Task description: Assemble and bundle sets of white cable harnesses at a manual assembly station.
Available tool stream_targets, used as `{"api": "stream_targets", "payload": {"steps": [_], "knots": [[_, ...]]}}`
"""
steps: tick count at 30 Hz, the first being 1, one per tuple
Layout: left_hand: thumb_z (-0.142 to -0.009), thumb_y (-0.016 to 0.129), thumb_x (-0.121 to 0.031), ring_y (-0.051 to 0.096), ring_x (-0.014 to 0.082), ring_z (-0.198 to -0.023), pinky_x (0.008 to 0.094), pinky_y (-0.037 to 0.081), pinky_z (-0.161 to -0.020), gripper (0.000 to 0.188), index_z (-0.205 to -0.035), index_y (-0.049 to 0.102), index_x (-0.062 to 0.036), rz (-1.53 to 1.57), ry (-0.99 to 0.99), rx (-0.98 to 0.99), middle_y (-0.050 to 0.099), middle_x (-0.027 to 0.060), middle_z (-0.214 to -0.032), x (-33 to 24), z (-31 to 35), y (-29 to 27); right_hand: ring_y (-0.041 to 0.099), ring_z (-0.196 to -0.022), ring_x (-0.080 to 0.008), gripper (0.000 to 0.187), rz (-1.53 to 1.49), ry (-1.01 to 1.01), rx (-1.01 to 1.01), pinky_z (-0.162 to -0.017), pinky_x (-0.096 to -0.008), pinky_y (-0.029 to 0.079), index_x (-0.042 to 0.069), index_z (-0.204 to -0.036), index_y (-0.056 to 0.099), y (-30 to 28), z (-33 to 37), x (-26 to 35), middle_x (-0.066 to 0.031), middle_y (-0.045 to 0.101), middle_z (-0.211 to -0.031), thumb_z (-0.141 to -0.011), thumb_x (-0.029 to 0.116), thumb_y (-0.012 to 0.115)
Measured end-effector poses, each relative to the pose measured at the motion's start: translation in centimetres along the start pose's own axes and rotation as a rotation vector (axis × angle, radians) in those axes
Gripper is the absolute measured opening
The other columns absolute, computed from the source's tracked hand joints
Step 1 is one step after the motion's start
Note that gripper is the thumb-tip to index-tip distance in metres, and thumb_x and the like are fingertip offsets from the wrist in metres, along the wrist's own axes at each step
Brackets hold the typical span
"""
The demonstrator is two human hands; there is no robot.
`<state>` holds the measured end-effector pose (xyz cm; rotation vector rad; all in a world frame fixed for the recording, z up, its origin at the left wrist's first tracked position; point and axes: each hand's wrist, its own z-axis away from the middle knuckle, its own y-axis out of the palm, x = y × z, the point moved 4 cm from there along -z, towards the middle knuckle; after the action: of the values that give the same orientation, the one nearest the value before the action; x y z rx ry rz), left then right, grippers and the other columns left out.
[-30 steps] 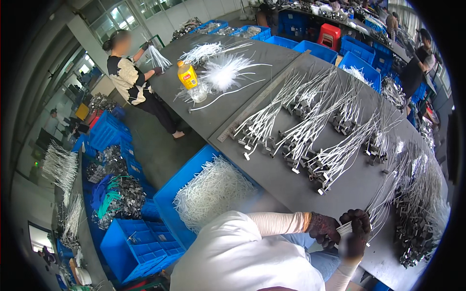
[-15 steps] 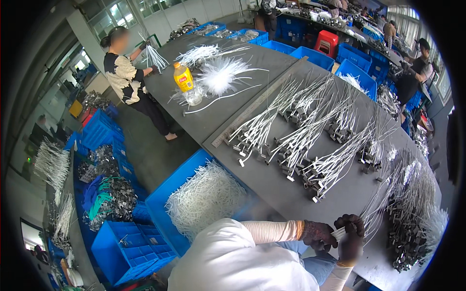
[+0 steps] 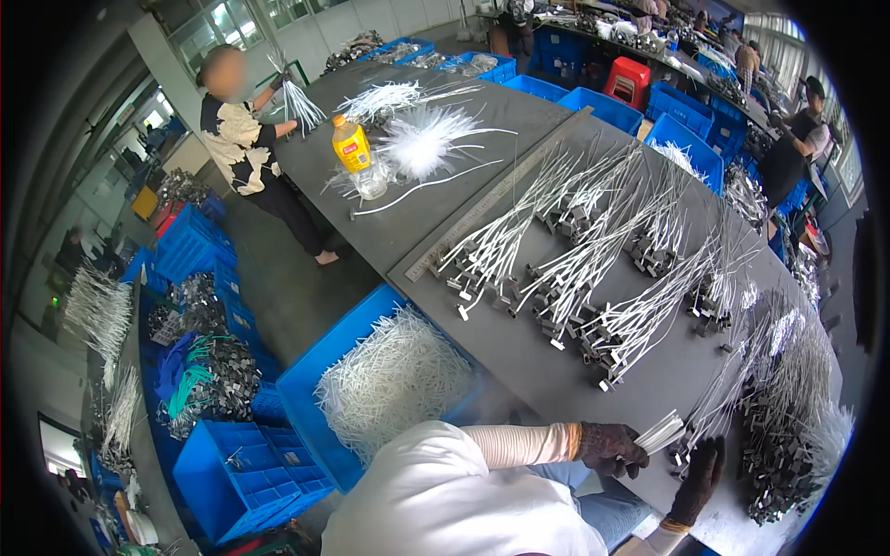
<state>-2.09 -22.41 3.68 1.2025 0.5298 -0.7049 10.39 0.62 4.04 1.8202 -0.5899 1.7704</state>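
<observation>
Thin white tubes (image 3: pixel 661 433) are gripped in the curled left hand (image 3: pixel 612 449) over the surface (image 3: pixel 538 375), while the right hand (image 3: pixel 700 482) is held open, seemingly empty, beside metal-ended wires (image 3: pixel 683 456), gathering apparently underway and a light pinch called for.

Grey table (image 3: pixel 547 375) bears white-stranded bundles (image 3: pixel 640 324); long ruler (image 3: pixel 497 195) beside them.

Yellow bottle (image 3: pixel 351 148) on the dark table (image 3: pixel 547 366): small red printed patch on its front, lettering too small to make out. Pale ruler-like strip (image 3: pixel 461 229) lies across the same table, fine marks along it, no figure legible. Blue crate (image 3: pixel 680 107) beyond, beside the red stool (image 3: pixel 628 80), carries a short row of white characters on its side, likewise unreadable.
</observation>
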Motion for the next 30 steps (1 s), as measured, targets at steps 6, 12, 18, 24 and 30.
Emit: {"api": "stream_targets", "payload": {"steps": [6,12,18,24,30], "knots": [[-0.089,0.068,-0.021,0.061,0.0143,-0.061,0.0235,0.043,-0.047,0.021,-0.101,0.064,-0.0046,0.176,0.008,-0.060,0.067,0.0090,-0.082,0.4,0.3,-0.4,0.042,-0.135,-0.0311,0.057,0.940,0.021,-0.384,-0.111,-0.0388,0.035,-0.002,-0.144,0.039,-15.7,2.4,-6.9,-0.0208,0.044,-0.146,-0.099,0.029,0.054],[-0.090,0.066,-0.020,0.058,0.0135,-0.059,0.0217,0.041,-0.044,0.020,-0.100,0.062,-0.0026,0.237,-0.014,0.007,0.062,0.0079,-0.077,1.2,-0.1,0.0,0.039,-0.137,-0.0375,0.062,1.128,0.288,-0.467,-0.112,-0.0418,0.033,0.000,-0.146,0.037,-13.1,5.0,-8.5,-0.0234,0.039,-0.149,-0.097,0.033,0.056],[-0.090,0.066,-0.018,0.055,0.0128,-0.057,0.0221,0.040,-0.043,0.020,-0.100,0.061,-0.0017,0.236,-0.038,0.015,0.061,0.0086,-0.076,1.4,-0.5,0.1,0.058,-0.108,-0.0227,0.062,0.799,0.230,-0.327,-0.091,-0.0329,0.047,-0.002,-0.147,0.034,-11.9,3.3,-12.0,-0.0186,0.055,-0.132,-0.097,0.026,0.057],[-0.090,0.065,-0.018,0.056,0.0131,-0.058,0.0217,0.041,-0.043,0.020,-0.100,0.061,-0.0018,0.221,-0.033,-0.008,0.061,0.0091,-0.076,1.2,-0.3,0.1,0.057,-0.116,-0.0316,0.055,0.731,0.186,-0.229,-0.096,-0.0395,0.046,0.001,-0.144,0.042,-12.2,2.7,-13.0,-0.0227,0.052,-0.135,-0.096,0.024,0.054],[-0.090,0.066,-0.018,0.059,0.0137,-0.059,0.0216,0.044,-0.045,0.018,-0.099,0.062,-0.0023,0.228,-0.019,-0.042,0.063,0.0098,-0.078,1.6,-0.1,0.2,0.060,-0.111,-0.0296,0.052,0.989,0.089,-0.311,-0.091,-0.0377,0.048,-0.001,-0.139,0.046,-9.9,3.3,-10.6,-0.0187,0.058,-0.129,-0.095,0.025,0.059]]}}
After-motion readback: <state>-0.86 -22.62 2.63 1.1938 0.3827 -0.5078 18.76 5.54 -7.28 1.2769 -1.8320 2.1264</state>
